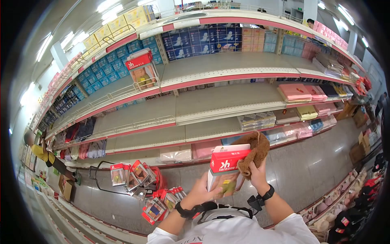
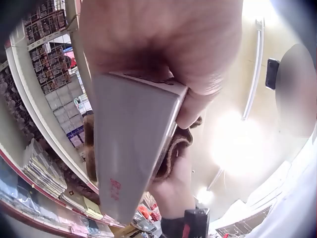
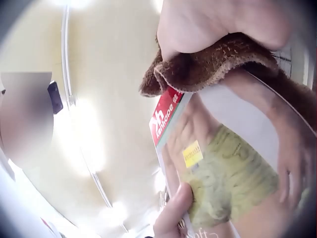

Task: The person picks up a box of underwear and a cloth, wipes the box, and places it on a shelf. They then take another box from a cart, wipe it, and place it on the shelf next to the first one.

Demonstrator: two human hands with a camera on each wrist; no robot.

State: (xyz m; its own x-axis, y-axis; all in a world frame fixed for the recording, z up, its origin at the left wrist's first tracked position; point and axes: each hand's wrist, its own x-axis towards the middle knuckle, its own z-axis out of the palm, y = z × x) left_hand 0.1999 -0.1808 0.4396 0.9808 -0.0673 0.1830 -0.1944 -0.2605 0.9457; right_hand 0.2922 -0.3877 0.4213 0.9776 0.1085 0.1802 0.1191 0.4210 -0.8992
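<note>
In front of the chest, my left hand (image 1: 202, 189) grips a red and white underwear box (image 1: 228, 162) by its lower left side, thumb over the printed front. That front shows green boxer briefs and a yellow sticker in the right wrist view. My right hand (image 1: 258, 175) holds a brown cloth (image 1: 256, 152) bunched against the box's upper right edge. The left wrist view shows the plain white side of the box, with the brown cloth behind it.
A red basket (image 1: 161, 177) on the floor holds several similar boxes, and more lie beside it. A matching box (image 1: 142, 70) stands on the upper shelf (image 1: 211, 67). Folded pink packs (image 1: 294, 92) lie on the shelf at right. Another person (image 1: 44, 154) is at the far left.
</note>
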